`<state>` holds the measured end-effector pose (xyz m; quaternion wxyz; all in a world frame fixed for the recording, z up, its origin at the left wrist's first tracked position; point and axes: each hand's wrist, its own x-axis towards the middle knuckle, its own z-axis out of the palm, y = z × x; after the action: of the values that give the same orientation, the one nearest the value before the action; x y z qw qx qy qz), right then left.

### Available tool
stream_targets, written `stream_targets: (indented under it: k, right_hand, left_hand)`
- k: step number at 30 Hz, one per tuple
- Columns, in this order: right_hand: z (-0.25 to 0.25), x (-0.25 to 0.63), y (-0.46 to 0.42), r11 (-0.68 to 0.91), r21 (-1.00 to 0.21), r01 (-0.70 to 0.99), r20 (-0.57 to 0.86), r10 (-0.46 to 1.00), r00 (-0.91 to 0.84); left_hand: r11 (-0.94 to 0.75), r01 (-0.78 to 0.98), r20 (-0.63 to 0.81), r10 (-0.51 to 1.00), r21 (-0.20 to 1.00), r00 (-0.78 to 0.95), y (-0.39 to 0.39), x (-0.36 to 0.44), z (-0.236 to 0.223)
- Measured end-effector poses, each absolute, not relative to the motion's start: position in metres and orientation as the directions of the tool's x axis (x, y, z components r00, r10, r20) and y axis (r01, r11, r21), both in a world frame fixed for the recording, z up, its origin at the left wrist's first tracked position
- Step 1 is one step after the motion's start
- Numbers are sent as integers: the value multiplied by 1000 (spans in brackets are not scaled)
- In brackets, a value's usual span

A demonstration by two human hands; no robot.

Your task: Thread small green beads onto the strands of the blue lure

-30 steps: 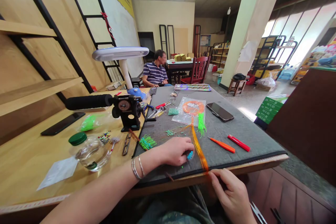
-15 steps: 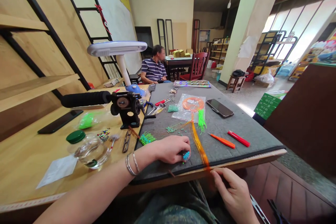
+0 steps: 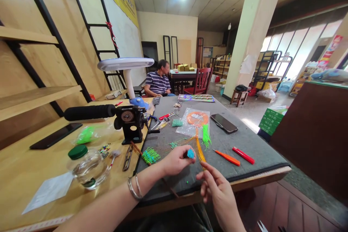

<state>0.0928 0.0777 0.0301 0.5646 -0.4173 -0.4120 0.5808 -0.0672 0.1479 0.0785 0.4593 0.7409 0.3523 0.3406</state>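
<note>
My left hand (image 3: 176,159) is lifted just above the grey mat (image 3: 244,141) and pinches a small blue tuft (image 3: 190,153) between thumb and fingers. My right hand (image 3: 217,190) is raised beside it, its fingers pinched on the near end of a bundle of orange strands (image 3: 200,152). The strands run back to an orange coil in a clear bag (image 3: 197,117) with green strands (image 3: 206,136). A bunch of green-tipped pins (image 3: 150,155) lies left of my left hand.
A black clamp tool (image 3: 129,121) with a long handle and a white desk lamp (image 3: 125,64) stand on the wooden table. A glass jar (image 3: 91,168), green lid (image 3: 77,151), scissors (image 3: 126,157), two phones, and red and orange cutters (image 3: 235,156) lie around. A person sits beyond.
My left hand rose off the mat with the blue tuft. My right hand came up from below the table edge to beside it, bringing the orange strands' end up.
</note>
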Motion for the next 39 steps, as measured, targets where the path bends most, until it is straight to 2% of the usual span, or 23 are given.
stream_targets:
  k: [5,13,15,20,22,25,28,30,33,36,39]
  right_hand:
    - [41,87,98,-6,-917,-400,-11,1000,11]
    - [50,90,104,52,-932,-359,36,998,50]
    - [51,102,104,124,-954,-274,98,989,109]
    - [50,129,100,285,-956,74,294,923,248]
    - [50,131,99,304,-935,183,342,909,238]
    - [48,128,97,352,-871,344,407,908,101]
    - [47,123,95,452,-753,478,480,874,-72]
    - [46,121,93,516,-663,541,508,842,-180]
    - [46,121,93,552,-494,672,463,821,-334]
    - [46,123,94,531,-316,787,379,831,-408]
    - [45,129,94,509,-244,825,340,842,-419]
  left_hand:
    - [-178,105,115,892,978,438,148,-66,71]
    - [-136,4,123,910,991,395,148,-67,70]
    - [-125,-6,117,911,992,395,147,-68,71]
    - [-144,-23,139,892,989,430,146,-71,76]
    - [-155,-21,148,886,988,438,146,-72,79]
    - [-271,46,214,844,961,492,145,-78,85]
    - [-482,194,281,742,854,608,144,-84,85]
    - [-602,292,273,671,743,689,144,-87,83]
    - [-730,396,198,579,557,791,145,-88,79]
    - [-798,467,97,537,381,838,144,-84,81]
    - [-827,509,19,528,237,849,141,-79,86]
